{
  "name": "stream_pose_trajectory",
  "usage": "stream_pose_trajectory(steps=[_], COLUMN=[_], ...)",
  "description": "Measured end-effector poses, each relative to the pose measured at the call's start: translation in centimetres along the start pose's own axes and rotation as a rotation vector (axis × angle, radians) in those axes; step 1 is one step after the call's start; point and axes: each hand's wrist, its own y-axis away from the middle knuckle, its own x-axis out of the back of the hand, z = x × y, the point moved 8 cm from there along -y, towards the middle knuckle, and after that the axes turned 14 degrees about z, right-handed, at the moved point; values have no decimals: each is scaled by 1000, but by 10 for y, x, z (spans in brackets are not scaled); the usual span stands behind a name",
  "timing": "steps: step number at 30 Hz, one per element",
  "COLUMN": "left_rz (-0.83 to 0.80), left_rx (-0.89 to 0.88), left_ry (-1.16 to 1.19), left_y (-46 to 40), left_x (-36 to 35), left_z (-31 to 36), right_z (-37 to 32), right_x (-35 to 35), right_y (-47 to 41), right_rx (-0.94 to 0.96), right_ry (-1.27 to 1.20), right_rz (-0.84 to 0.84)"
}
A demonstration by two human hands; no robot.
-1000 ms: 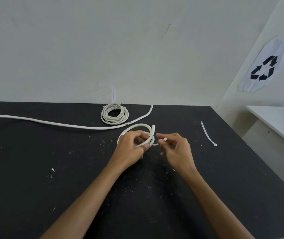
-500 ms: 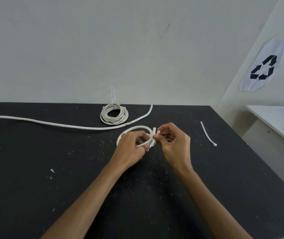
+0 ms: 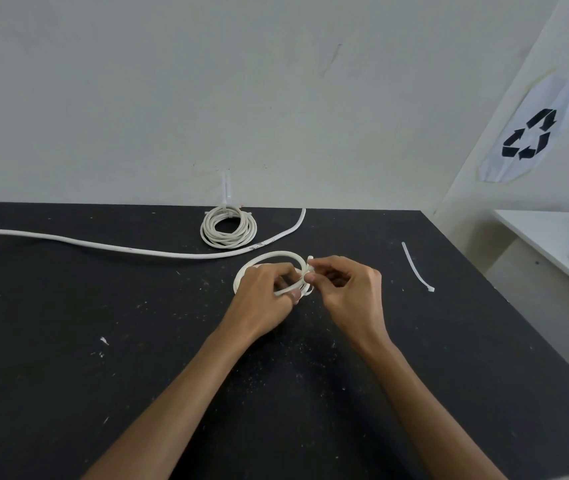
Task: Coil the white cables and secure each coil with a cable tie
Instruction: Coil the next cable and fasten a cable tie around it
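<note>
White cable coil (image 3: 269,259) on the black worktop (image 3: 68,341) is gripped by the left hand (image 3: 265,295), while a cable tie (image 3: 309,268) on it is pinched by the right hand (image 3: 349,289). Beyond, a loose tie (image 3: 416,266), an uncoiled cable (image 3: 120,247) and a tied coil (image 3: 228,227) are seen.

Two coils (image 3: 228,227) (image 3: 269,263), one loose cable (image 3: 103,242), two ties (image 3: 417,268) (image 3: 309,268)

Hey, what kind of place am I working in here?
Probably a plain workroom or workshop bench, not a home. A scuffed black table flecked with white debris stands against a bare wall, a recycling sign is taped up to the right, and white cables lie out for bundling.
</note>
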Motion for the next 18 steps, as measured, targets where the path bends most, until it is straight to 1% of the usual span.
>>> stream_pose_trajectory(steps=[3,10,13,18], left_rz=[-5,-12,-24,-45], left_rx=[-5,-13,4,33], left_ry=[-5,21,30,64], left_y=[0,4,3,5], left_x=[0,-1,1,7], left_z=[0,-1,-3,-7], right_z=[0,-4,-8,-13], right_x=[-2,-8,-11,-23], right_y=[-1,-11,-16,-25], right_rx=[21,5,31,105], right_ry=[51,112,124,206], right_rz=[-47,-194,-227,-340])
